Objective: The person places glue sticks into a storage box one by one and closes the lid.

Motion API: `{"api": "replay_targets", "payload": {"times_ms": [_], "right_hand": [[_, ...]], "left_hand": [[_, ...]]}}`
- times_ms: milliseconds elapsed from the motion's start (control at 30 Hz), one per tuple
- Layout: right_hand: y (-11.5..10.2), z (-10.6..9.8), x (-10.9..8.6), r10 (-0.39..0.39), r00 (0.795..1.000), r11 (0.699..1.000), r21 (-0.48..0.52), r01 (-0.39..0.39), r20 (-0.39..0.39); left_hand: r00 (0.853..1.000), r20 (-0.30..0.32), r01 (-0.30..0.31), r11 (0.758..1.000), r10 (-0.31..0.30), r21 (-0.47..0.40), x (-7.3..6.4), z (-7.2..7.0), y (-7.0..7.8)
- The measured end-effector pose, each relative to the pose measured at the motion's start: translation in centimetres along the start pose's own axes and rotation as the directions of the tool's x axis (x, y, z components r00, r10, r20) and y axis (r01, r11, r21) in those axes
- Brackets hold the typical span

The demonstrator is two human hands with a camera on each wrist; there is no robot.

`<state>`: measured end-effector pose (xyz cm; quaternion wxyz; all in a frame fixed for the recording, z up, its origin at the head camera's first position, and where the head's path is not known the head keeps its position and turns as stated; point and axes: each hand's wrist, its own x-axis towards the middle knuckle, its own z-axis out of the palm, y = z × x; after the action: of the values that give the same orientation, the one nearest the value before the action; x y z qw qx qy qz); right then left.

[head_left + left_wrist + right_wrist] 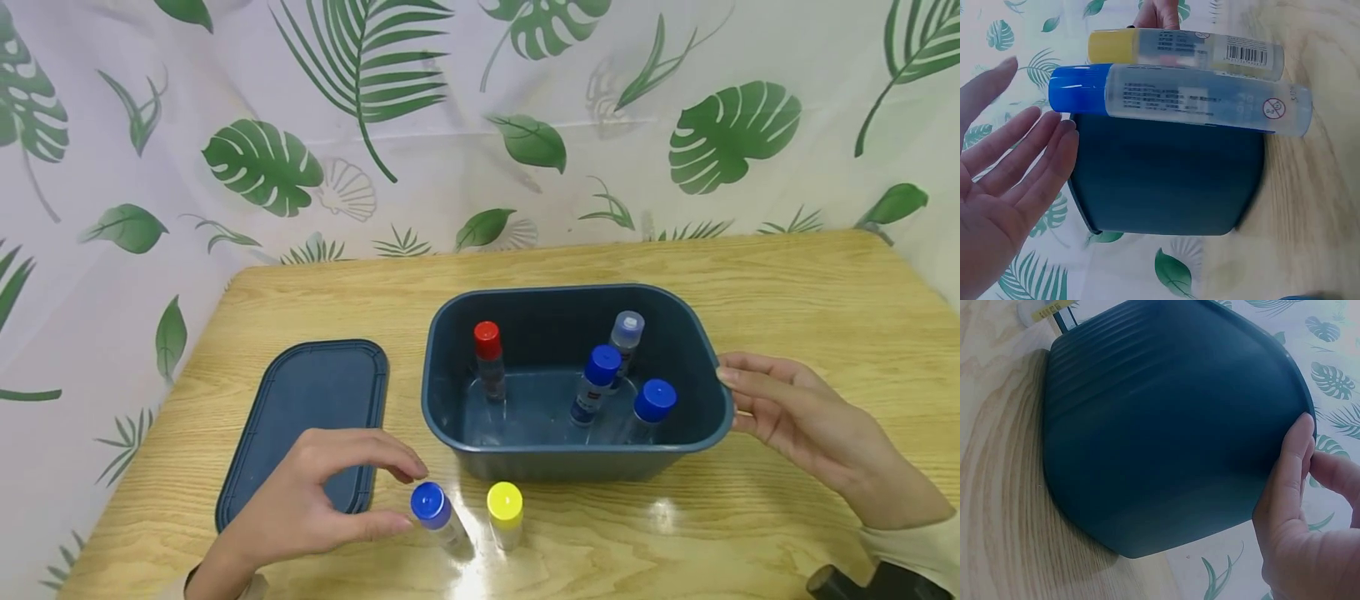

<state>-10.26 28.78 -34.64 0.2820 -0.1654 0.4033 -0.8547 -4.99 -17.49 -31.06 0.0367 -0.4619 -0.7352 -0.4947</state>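
My left hand (pixel 322 492) is spread beside a standing clear bottle (pixel 442 517) with a blue cap, thumb and fingers to either side of the cap with a gap. In the left wrist view the same blue-capped bottle (pixel 1179 97) shows printed text, with the fingertips close to its cap. A yellow-capped bottle (pixel 506 517) stands just right of it. My right hand (pixel 802 417) pinches the right rim of a dark blue plastic bin (pixel 555 462). In the right wrist view, its fingers (pixel 1288 481) lie along the bin's outer wall.
Inside the bin stand a red-capped bottle (pixel 489 358), two blue-capped bottles and a pale-capped bottle (pixel 627 332). A dark blue lid (pixel 322 383) lies flat on the wooden table (pixel 810 292), left of the bin. Leaf-print cloth (pixel 450 125) hangs behind. A black object (pixel 877 583) sits at front right.
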Motion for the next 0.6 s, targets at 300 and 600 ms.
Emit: {"api": "replay_targets", "payload": {"times_ms": [300,600], "right_hand": [[0.0,-0.4,-0.2,0.025,1.000,0.999,-0.023,-0.026,-0.019],[0.2,-0.3,-0.1,0.015,1.000,1.000,-0.016,-0.015,-0.009]], "left_hand": [[0.993,0.066,0.099,0.993,-0.094,-0.068,-0.6,1.4,-0.6],[0.989,0.062,0.137,0.986,-0.132,-0.092,-0.7,2.3,-1.6]]}}
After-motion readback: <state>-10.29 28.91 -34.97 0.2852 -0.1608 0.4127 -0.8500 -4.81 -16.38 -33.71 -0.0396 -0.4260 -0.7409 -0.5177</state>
